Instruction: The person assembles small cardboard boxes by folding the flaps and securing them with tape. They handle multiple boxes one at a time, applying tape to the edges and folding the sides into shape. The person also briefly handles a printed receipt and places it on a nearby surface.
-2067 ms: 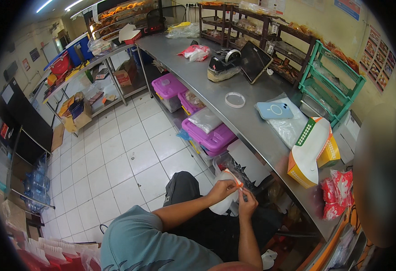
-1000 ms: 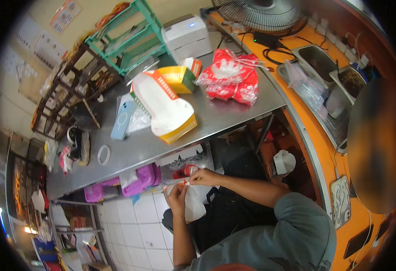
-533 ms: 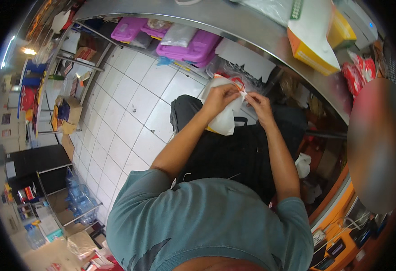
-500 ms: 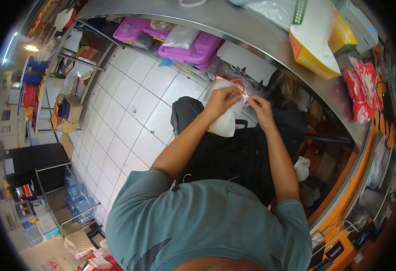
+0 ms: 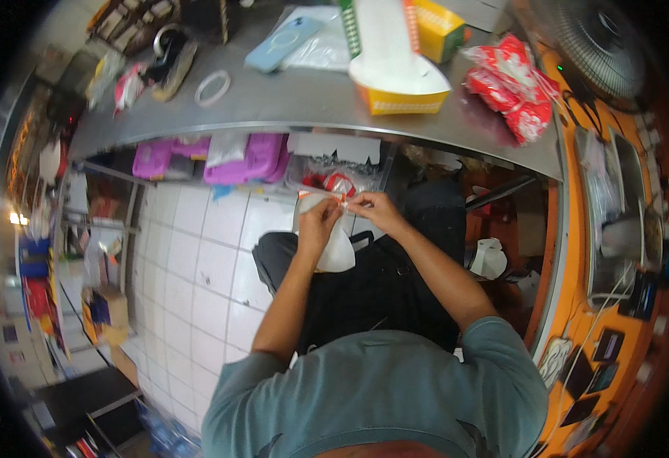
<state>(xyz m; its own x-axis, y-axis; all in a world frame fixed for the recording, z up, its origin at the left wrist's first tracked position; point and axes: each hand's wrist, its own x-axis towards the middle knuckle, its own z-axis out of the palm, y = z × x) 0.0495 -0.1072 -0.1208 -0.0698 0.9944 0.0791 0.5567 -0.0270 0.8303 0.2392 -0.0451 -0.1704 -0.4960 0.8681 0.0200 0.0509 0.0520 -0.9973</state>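
Fingers of my left hand (image 5: 318, 223) and right hand (image 5: 373, 210) pinch shut on the mouth of a white plastic bag (image 5: 333, 248), a thin red tie (image 5: 344, 197) between them. Looks mid-closing to me, not sealed yet. Bag hangs lengthwise below my fingertips, mouth toward the steel counter (image 5: 289, 99).

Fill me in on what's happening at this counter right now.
A person in a grey-green shirt sits at a stainless steel counter and works with both hands in their lap. The left hand and right hand pinch the top of a small white plastic bag, with a bit of red-orange at the pinched spot. On the counter lie a yellow and white box, a red and white packet, a white tape ring and a light blue phone. Purple plastic tubs sit on the shelf below.
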